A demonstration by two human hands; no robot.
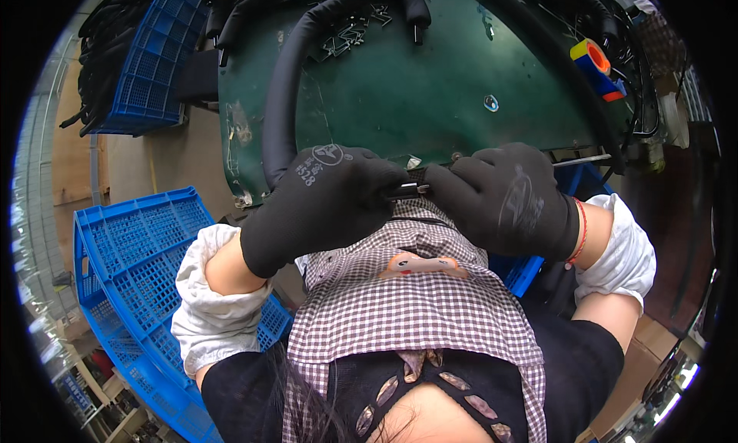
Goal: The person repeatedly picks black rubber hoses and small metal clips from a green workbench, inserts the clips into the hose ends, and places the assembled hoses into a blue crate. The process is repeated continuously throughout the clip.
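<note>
Head view: left hand point(334, 201) grips a black padded tube point(283, 97). Right hand point(507, 201) is curled beside it; what it holds, I cannot tell.

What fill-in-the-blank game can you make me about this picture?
1. Left or right: the grip that the black padded tube runs down to is the ____ one.
2. Left or right: the red bracelet is worn on the ____.
3. The tabletop is coloured ____.
4. The crate at the picture's lower left is coloured ____.

Missing words: left; right; green; blue.
</note>
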